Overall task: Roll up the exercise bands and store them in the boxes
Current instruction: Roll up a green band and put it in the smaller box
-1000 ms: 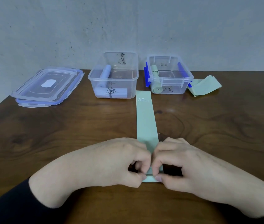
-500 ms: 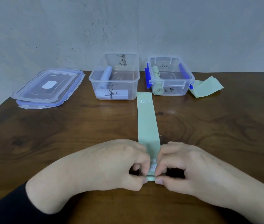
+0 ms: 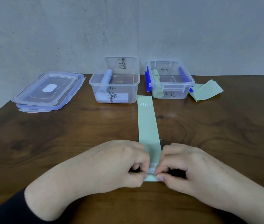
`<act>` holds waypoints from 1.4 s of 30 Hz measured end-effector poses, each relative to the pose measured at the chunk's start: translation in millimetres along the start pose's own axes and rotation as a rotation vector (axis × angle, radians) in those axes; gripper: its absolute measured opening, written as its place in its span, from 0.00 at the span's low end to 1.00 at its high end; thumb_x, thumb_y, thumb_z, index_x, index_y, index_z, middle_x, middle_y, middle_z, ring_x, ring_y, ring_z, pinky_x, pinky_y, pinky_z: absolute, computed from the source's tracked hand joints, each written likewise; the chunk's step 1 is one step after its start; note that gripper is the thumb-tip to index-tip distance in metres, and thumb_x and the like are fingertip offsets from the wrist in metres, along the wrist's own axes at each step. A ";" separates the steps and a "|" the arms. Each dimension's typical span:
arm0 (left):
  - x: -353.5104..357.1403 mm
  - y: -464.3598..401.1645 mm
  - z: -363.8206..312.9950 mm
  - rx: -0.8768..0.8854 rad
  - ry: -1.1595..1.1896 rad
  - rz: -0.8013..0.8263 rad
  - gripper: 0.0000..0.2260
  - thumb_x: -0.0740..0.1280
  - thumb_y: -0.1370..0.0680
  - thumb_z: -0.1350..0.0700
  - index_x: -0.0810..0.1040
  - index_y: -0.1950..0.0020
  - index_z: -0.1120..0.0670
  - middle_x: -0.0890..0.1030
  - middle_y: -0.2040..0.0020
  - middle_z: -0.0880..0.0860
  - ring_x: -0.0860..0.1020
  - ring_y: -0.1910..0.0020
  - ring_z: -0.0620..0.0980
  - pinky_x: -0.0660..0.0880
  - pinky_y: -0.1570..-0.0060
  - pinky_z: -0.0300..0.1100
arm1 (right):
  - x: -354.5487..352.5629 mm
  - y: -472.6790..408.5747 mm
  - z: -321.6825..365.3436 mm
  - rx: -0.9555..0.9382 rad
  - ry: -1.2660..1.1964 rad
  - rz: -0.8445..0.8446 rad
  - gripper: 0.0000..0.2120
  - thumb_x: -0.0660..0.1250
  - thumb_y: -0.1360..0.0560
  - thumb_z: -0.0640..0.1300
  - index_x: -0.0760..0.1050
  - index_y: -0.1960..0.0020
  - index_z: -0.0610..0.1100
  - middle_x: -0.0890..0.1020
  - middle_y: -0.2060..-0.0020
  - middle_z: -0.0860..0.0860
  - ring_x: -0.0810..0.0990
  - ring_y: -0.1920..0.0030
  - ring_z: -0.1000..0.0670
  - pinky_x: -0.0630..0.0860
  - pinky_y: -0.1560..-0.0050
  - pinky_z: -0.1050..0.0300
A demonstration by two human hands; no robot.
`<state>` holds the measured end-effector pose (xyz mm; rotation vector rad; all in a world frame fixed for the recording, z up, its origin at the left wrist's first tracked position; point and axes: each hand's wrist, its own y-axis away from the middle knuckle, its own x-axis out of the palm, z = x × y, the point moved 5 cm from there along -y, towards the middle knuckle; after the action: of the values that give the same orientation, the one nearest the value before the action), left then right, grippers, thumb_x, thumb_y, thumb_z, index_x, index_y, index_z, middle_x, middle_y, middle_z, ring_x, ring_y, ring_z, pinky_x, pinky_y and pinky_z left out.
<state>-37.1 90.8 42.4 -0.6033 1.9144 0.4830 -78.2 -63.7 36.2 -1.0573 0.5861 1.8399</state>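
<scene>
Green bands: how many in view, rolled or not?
3. One flat green band being rolled at its near end by both hands, one rolled inside the blue-latched box, one loose right of that box. More could be hidden.

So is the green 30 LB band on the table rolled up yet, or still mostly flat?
Mostly flat. The green band lies spread along the table; only its near end is curled, pinched by left hand and right hand.

Head-worn view, forward and down, close over table (image 3: 50, 147)
</scene>
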 end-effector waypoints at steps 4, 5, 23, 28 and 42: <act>-6.3 -0.4 -3.3 0.031 -0.001 -0.021 0.05 0.66 0.24 0.47 0.78 0.56 0.46 0.73 0.59 0.44 0.73 0.56 0.44 0.71 0.61 0.34 | 3.0 0.2 -3.7 -0.005 0.045 0.010 0.10 0.68 0.27 0.62 0.80 0.50 0.59 0.75 0.55 0.64 0.73 0.46 0.59 0.72 0.48 0.66; -5.5 0.0 -3.2 0.029 -0.007 -0.007 0.06 0.66 0.24 0.44 0.77 0.55 0.44 0.73 0.58 0.44 0.73 0.56 0.44 0.71 0.61 0.34 | 3.3 0.0 -3.9 -0.012 0.045 0.002 0.10 0.68 0.27 0.61 0.81 0.50 0.58 0.75 0.54 0.64 0.73 0.47 0.59 0.72 0.48 0.65; -1.7 -1.2 3.7 0.043 -0.050 -0.045 0.07 0.66 0.24 0.44 0.79 0.53 0.45 0.73 0.59 0.44 0.73 0.56 0.44 0.70 0.61 0.34 | -0.6 -1.4 -3.3 0.029 0.057 -0.045 0.07 0.70 0.28 0.60 0.72 0.57 0.62 0.74 0.56 0.64 0.73 0.48 0.59 0.69 0.52 0.70; -5.5 -1.5 3.0 0.017 -0.059 -0.055 0.08 0.66 0.25 0.40 0.74 0.51 0.41 0.72 0.57 0.42 0.72 0.55 0.42 0.71 0.59 0.34 | 0.1 -2.2 -4.4 0.029 0.070 -0.069 0.05 0.68 0.26 0.58 0.78 0.53 0.58 0.73 0.57 0.63 0.72 0.48 0.60 0.69 0.51 0.70; -4.8 -3.8 4.2 -0.019 -0.061 -0.044 0.07 0.66 0.24 0.42 0.73 0.49 0.40 0.72 0.55 0.40 0.71 0.53 0.40 0.66 0.59 0.29 | -1.1 -3.3 -8.3 0.056 0.060 -0.084 0.06 0.67 0.27 0.60 0.76 0.52 0.61 0.73 0.55 0.64 0.72 0.47 0.59 0.69 0.50 0.68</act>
<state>-30.1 91.1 44.9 -0.6349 1.8366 0.4868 -71.5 -68.8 32.9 -1.0866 0.6153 1.7146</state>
